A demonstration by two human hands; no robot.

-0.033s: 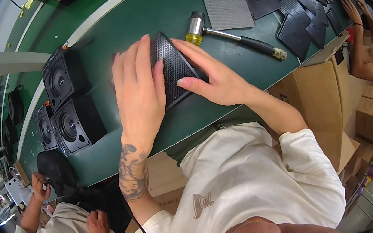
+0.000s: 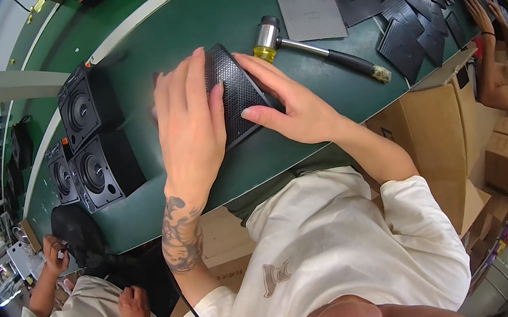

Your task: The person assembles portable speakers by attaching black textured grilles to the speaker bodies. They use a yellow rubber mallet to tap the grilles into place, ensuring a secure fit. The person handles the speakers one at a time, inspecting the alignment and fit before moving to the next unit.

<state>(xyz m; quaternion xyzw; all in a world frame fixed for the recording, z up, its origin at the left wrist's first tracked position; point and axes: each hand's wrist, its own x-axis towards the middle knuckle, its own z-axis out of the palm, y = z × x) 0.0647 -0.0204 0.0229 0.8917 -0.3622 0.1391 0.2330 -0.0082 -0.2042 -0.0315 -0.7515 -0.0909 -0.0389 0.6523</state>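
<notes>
A black speaker [image 2: 235,94] with a perforated mesh grille on top stands on the green workbench in front of me. My left hand [image 2: 188,116] is wrapped round its left side, fingers together and thumb bent at the grille's edge. Across from it, my right hand [image 2: 288,100] grips the right side, its thumb lying near the grille's lower right corner. Much of the speaker's body is hidden under both hands. Just beyond my right fingers lies a mallet [image 2: 267,33] with a metal head, a yellow face, a black face and a dark handle.
Black speakers [image 2: 100,168] with bare cones stand to the left. A grey mesh panel [image 2: 313,17] and a heap of black grilles [image 2: 410,38] lie at the far right. Cardboard boxes [image 2: 432,136] are below the right edge. Other people's hands [image 2: 56,253] show at both sides.
</notes>
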